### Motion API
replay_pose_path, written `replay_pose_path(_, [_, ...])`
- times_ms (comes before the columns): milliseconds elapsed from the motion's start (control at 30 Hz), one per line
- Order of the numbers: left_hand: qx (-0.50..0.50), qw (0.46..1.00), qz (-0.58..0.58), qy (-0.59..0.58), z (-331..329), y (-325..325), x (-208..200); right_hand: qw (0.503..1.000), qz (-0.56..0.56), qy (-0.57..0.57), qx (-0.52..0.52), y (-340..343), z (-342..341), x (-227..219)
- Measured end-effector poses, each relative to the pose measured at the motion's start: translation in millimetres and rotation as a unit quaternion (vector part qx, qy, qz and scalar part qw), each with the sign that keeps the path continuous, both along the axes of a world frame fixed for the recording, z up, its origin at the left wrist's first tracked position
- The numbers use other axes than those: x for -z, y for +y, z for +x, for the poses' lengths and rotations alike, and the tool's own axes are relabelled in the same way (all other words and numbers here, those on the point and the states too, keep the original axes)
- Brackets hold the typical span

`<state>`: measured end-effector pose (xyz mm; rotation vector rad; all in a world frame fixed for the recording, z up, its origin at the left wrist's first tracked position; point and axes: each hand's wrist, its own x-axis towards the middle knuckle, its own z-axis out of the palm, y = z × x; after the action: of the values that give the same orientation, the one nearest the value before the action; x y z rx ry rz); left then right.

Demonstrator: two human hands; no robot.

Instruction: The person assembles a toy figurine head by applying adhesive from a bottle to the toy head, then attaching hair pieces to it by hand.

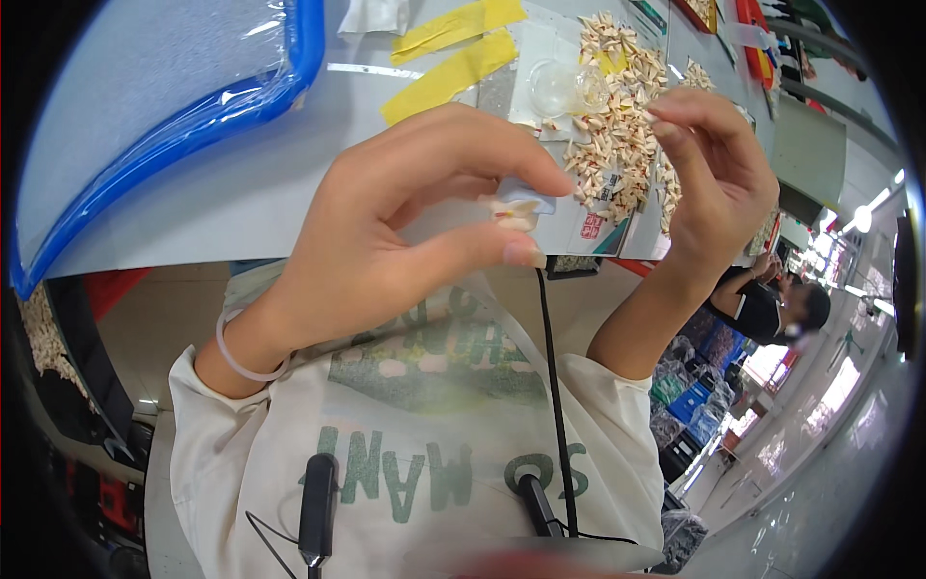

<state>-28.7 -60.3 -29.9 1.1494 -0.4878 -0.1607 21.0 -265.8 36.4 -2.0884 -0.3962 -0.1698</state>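
My left hand (pixel 386 212) is raised over the table's near edge. Its fingers are curled around a small cream piece (pixel 514 214) with a pale blue part (pixel 531 196) on it; the thumb and forefinger arch apart around them. To the right, my right hand (pixel 719 183) is lifted with its thumb and forefinger tips together in a pinch, and what lies between them is too small to make out. Beneath and beside the right hand spreads a heap of small pointed cream pieces (pixel 627 125), some with red marks. A clear round dish (pixel 558 89) stands at the heap's left side.
A large blue-rimmed tray (pixel 307 48) wrapped in clear film takes up the table's left side. Strips of yellow tape (pixel 449 75) are stuck on the grey table (pixel 338 106). A black cable (pixel 550 357) hangs down in front of me. Another person (pixel 772 309) sits at the far right.
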Motion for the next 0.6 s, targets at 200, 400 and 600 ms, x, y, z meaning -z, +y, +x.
replay_pose_path(200, [0.022, 0.970, -0.120, 0.210, 3.6, 0.6, -5.8, 0.963, -0.248, -0.075, -0.079, 19.9, 20.6, -4.3])
replay_pose_path(400, [0.032, 0.999, -0.008, 0.034, 9.5, 1.2, 3.1, 0.961, -0.252, -0.074, -0.082, 29.4, 25.8, -0.9])
replay_pose_path(600, [0.019, 0.969, -0.154, 0.192, 4.6, -0.7, -0.8, 0.947, -0.297, -0.096, -0.081, 25.1, 21.8, -6.2])
